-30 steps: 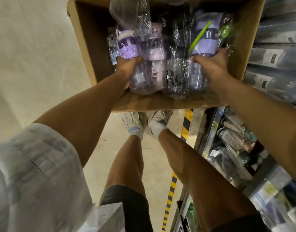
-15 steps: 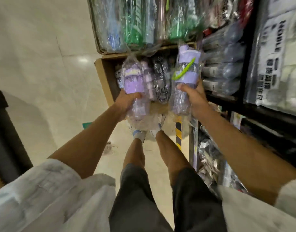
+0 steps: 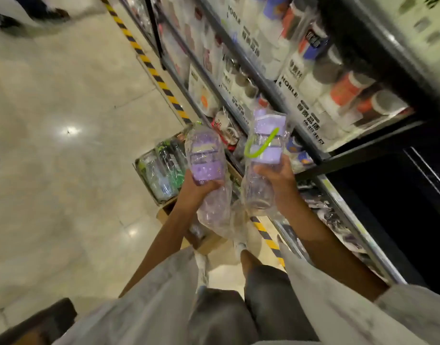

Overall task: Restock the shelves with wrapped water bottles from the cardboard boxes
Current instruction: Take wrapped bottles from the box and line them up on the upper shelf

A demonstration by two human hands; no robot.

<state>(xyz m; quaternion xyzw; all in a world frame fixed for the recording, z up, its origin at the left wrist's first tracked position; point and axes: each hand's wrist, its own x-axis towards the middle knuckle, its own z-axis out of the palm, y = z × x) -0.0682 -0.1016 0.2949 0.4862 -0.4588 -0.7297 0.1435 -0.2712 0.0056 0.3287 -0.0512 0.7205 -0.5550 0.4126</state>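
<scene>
My left hand (image 3: 201,189) grips a wrapped purple bottle (image 3: 206,160) at its middle, cap end pointing up and away. My right hand (image 3: 276,174) wraps round a second purple bottle with a green loop (image 3: 267,145), its long axis likewise upright. The shelves (image 3: 298,113) lie to my right, so I judge the right hand nearer. Both bottles are clear-bodied, in loose crinkled plastic.

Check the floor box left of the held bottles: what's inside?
The cardboard box holds upright wrapped bottles, green and clear. The left hand and its purple bottle cover its right side.
</scene>
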